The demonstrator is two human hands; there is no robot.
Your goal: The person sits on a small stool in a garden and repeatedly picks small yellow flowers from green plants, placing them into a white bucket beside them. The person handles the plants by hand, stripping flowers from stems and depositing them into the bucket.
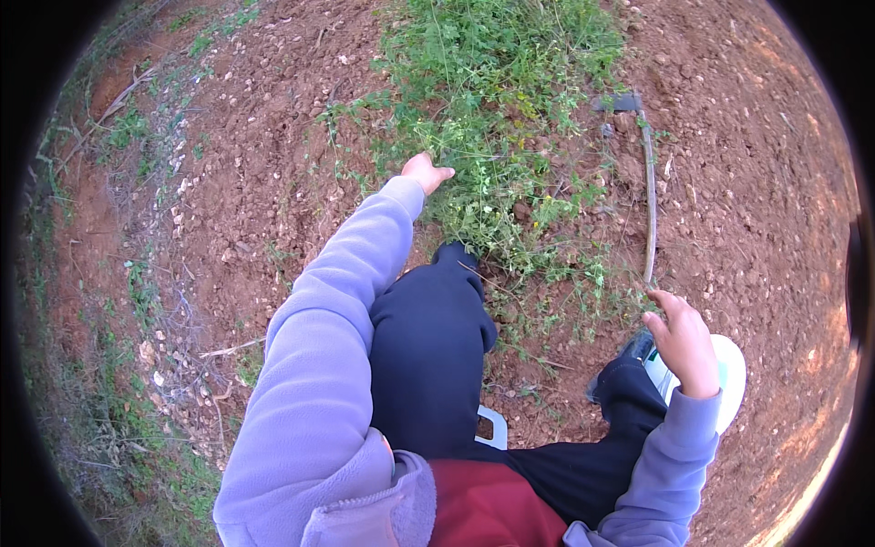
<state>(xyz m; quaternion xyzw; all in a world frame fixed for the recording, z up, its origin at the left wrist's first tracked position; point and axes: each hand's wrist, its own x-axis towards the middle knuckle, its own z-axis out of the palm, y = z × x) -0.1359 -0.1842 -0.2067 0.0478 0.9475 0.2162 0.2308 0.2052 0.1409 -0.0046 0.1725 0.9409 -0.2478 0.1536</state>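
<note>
My left hand reaches into a patch of leafy green plants with small yellow flowers. Its thumb points right, and the foliage hides most of the fingers, so a grip on stems cannot be made out. To the right, my right hand is held above my bent leg, thumb and fingers apart, with nothing visible in it. A hoe lies on the soil beyond that hand, its wooden handle ending close to my fingertips. The dark metal hoe blade rests at the right edge of the plants.
Reddish, stony soil surrounds the plants. A white plastic object is partly hidden behind my right hand. Between my legs shows a white plastic handle-like piece. Dry stalks and weeds line the left side.
</note>
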